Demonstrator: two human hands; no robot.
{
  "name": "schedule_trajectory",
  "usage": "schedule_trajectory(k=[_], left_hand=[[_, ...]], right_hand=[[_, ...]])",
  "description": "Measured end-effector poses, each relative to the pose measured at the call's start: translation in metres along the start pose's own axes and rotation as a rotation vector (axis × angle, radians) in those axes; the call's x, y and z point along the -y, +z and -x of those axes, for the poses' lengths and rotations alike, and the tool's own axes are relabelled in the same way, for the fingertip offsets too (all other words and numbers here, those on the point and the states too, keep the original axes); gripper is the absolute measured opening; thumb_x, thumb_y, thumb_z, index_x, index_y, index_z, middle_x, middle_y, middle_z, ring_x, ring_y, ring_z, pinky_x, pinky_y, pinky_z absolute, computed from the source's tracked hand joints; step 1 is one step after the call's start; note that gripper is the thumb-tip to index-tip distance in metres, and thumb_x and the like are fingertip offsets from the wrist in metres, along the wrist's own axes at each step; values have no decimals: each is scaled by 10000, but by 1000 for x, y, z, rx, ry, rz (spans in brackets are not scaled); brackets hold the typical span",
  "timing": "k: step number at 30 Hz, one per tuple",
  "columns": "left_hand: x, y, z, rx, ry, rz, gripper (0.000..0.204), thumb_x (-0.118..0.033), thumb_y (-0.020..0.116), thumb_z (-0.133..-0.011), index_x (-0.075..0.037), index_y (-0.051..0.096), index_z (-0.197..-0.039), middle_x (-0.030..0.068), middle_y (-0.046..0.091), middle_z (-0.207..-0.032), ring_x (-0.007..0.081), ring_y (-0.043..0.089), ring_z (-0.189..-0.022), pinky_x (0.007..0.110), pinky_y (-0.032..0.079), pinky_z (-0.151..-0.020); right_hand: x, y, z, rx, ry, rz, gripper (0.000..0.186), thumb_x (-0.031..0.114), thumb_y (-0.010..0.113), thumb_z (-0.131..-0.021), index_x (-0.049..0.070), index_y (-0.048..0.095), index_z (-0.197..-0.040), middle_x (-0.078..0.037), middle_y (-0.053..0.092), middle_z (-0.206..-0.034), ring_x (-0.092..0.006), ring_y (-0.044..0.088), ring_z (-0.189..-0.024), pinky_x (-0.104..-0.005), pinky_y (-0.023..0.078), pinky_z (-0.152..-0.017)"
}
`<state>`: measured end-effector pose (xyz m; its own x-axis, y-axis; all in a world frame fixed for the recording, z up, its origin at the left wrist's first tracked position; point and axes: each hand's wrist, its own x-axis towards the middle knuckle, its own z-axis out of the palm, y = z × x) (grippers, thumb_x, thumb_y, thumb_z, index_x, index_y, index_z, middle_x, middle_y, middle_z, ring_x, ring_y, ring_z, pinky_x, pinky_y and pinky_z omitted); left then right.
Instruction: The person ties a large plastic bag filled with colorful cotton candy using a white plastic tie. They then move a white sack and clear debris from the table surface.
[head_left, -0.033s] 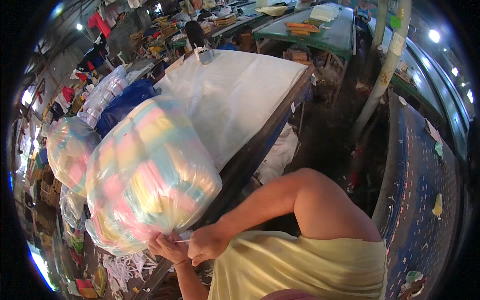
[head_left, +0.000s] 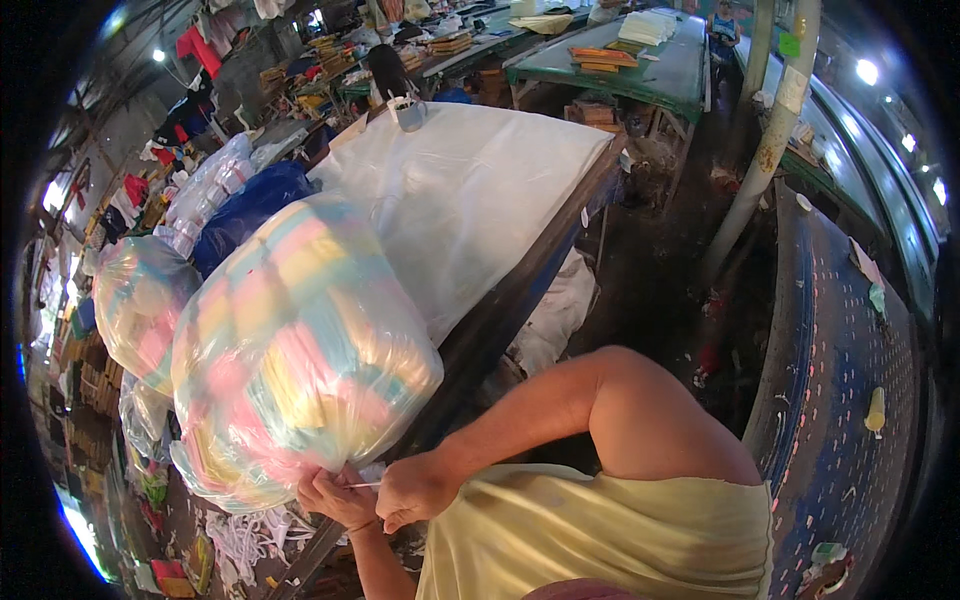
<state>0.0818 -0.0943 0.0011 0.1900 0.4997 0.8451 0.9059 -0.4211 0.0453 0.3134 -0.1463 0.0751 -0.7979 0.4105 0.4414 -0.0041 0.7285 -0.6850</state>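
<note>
A large clear plastic bag [head_left: 310,330], stuffed with folded pink, yellow and pale blue cloth, rests on the near left part of the table. At its lower end my left hand [head_left: 340,497] pinches the gathered neck of the bag. My right hand [head_left: 415,490] is closed in a fist just to the right, gripping a thin white string [head_left: 364,485]. Taut and short, the string spans the gap between my two hands. My fingers partly hide the bag's neck, so I cannot tell how the string goes around it.
The table [head_left: 480,180] bears a white sheet and a grey cup of tools [head_left: 406,112]. Behind the large bag are a smaller filled bag [head_left: 145,300] and a dark blue bag [head_left: 250,205]. A pole [head_left: 770,150] stands beyond the aisle; a dotted blue-grey board [head_left: 840,380] flanks my right.
My right elbow and upper arm have dropped slightly. Both hands keep their grip, and the bag stays in place.
</note>
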Motion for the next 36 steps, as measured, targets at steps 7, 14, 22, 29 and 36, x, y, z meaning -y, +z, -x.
schedule_trajectory(k=[7, 14, 22, 29, 36], left_hand=[[-8, -8, -13, -18, 27, 45, 248, -213, 799, -902, -83, 647, -1049, 151, 678, -1120, 409, 631, -1076, 570, 438, -953], [-17, -57, -37, 17, 237, -1, 351, -346, 770, -985, -103, 692, -1225, 104, 705, -1301, 348, 655, -1221, 542, 457, -1055], [39, -64, -78, 523, 296, 617, 172, -162, 732, -990, 6, 711, -965, 216, 700, -890, 435, 618, -834, 548, 490, -785], [96, -45, -84, 933, -182, 1313, 152, -93, 654, -1122, 2, 721, -1025, 67, 775, -982, 100, 658, -775, 267, 526, -702], [99, -32, -101, 1103, -330, 1446, 101, -62, 609, -1131, 8, 676, -1104, 87, 767, -989, 134, 723, -794, 272, 565, -689]], right_hand=[[9, 2, 14, -158, 70, -236, 394, 299, 630, -1118, 20, 606, -841, -194, 660, -794, -447, 662, -792, -530, 496, -714], [1, 23, -4, -427, -168, 145, 339, 256, 637, -1106, 12, 580, -877, -164, 612, -881, -408, 628, -849, -517, 501, -763], [48, -17, -50, -599, 90, 604, 235, 272, 703, -1039, 93, 626, -909, -89, 673, -856, -344, 713, -796, -480, 537, -661], [20, 0, -44, -869, 421, 862, 211, 314, 744, -1018, 117, 723, -944, -90, 735, -817, -363, 743, -761, -510, 539, -639], [-38, 103, -32, -1229, 839, 13, 180, 193, 696, -1098, 62, 815, -1068, -85, 768, -886, -181, 711, -740, -369, 546, -647]])
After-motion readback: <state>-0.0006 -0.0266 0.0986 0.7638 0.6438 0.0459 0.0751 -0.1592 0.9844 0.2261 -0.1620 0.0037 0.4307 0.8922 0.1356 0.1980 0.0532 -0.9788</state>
